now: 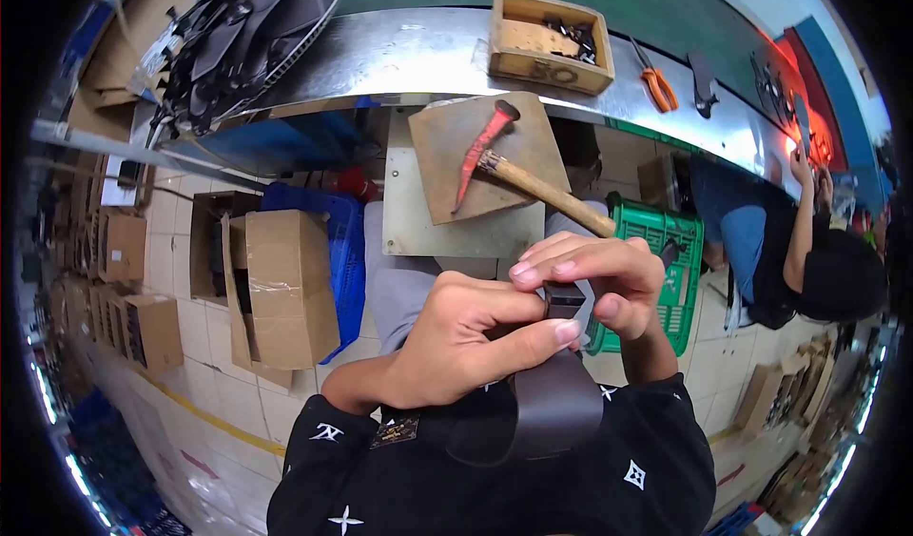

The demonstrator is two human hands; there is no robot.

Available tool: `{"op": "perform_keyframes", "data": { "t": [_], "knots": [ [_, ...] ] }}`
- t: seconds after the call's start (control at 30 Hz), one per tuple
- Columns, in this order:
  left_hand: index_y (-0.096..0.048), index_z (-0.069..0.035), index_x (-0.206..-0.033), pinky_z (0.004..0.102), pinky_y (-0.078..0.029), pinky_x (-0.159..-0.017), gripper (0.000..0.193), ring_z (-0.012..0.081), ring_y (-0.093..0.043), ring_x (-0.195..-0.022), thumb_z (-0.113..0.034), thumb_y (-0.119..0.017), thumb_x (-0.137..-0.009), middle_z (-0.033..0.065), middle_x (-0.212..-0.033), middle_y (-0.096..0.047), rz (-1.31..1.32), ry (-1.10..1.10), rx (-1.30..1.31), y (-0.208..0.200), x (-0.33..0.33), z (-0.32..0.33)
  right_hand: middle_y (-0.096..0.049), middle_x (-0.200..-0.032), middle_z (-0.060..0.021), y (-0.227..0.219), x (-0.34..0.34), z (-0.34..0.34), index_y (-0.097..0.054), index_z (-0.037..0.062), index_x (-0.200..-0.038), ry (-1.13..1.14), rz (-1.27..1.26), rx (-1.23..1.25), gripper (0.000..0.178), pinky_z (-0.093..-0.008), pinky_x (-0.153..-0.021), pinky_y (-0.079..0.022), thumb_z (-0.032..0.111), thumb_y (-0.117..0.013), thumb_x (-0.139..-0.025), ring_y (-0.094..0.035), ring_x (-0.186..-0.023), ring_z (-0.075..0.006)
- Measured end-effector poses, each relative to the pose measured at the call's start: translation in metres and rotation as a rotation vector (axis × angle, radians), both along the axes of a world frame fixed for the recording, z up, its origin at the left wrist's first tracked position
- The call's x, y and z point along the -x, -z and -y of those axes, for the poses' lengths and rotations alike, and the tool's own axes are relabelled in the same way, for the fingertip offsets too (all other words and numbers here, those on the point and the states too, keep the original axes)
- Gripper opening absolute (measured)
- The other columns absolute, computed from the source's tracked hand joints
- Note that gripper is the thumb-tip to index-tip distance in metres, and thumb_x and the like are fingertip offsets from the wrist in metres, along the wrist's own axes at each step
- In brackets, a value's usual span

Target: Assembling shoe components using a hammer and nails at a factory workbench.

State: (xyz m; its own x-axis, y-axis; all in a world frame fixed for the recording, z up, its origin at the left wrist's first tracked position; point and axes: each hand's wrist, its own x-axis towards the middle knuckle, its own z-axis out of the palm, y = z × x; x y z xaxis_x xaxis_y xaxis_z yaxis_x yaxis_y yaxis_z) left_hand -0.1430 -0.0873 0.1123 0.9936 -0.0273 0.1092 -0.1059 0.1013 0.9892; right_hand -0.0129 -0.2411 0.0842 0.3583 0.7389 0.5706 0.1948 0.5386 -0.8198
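A dark brown, smooth, curved flat piece (556, 408) with a black square-edged end (565, 297) is close in front of my body. My left hand (475, 331) is closed around that end, its thumb along the near side. Over the same end reaches my right hand (613, 274), fingers stretched out and touching near the top, thumb apart. What lies under the right fingertips is hidden. Beyond the hands, a hammer (537, 191) with a red head and wooden handle lies on a brown square plate (442, 155), which rests on a pale metal block (404, 217).
On the metal bench (409, 51) are a wooden box (552, 70) of small dark parts, orange-handled pliers (658, 89) and a heaped tray (314, 41) of dark pieces. A green crate (680, 298) and cardboard box (290, 289) flank me. Another person (842, 274) works at right.
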Motion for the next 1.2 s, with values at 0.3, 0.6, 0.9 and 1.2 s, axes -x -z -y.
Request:
{"op": "perform_keyframes", "data": {
  "t": [0.3, 0.6, 0.9, 1.2],
  "knots": [
    [-0.068, 0.004, -0.080, 0.0273, -0.043, -0.059, 0.026, 0.0122, -0.057, -0.062, -0.018, -0.066, -0.093, 0.0086, -0.069, -0.063, -0.083, 0.150, -0.070, -0.003, -0.004, 0.001, -0.071, -0.103, -0.0224, 0.007, 0.001, 0.010, -0.069, -0.0059, -0.105, 0.085, -0.034, -0.082, 0.030, -0.0439, -0.091, -0.053, 0.021, -0.061, -0.095, -0.068, -0.103, -0.0368],
    [-0.068, 0.004, -0.112, 0.0250, -0.049, -0.083, 0.029, 0.0120, -0.063, -0.092, -0.016, -0.049, -0.100, 0.0101, -0.099, -0.071, -0.177, -0.100, 0.191, 0.020, -0.006, -0.056, -0.055, -0.122, -0.0169, 0.069, -0.023, -0.001, -0.045, 0.0065, -0.133, 0.649, 0.683, 1.111, 0.052, -0.0453, -0.078, -0.052, 0.022, -0.068, -0.089, -0.062, -0.086, -0.0430],
    [-0.063, -0.001, -0.118, 0.0405, -0.034, -0.110, 0.024, 0.0307, -0.053, -0.129, -0.010, -0.051, -0.099, 0.0133, -0.126, -0.065, 0.237, -0.413, -0.312, 0.083, -0.091, -0.060, -0.065, -0.079, -0.0152, 0.081, -0.020, 0.042, -0.051, -0.0008, -0.125, 0.883, 0.123, 0.765, 0.032, -0.0340, -0.060, -0.051, 0.014, -0.058, -0.097, -0.062, -0.064, -0.0223],
    [-0.073, -0.017, -0.111, 0.0627, -0.012, -0.115, 0.031, 0.0326, -0.043, -0.137, -0.039, -0.063, -0.091, 0.0010, -0.137, -0.059, 0.122, -0.549, -1.173, 0.121, -0.115, -0.057, -0.056, -0.070, -0.0057, 0.043, -0.002, 0.022, -0.054, 0.0011, -0.124, 0.800, 0.149, 0.612, 0.028, -0.0270, -0.051, -0.041, 0.016, -0.054, -0.100, -0.050, -0.055, -0.0101]
  ]
}}
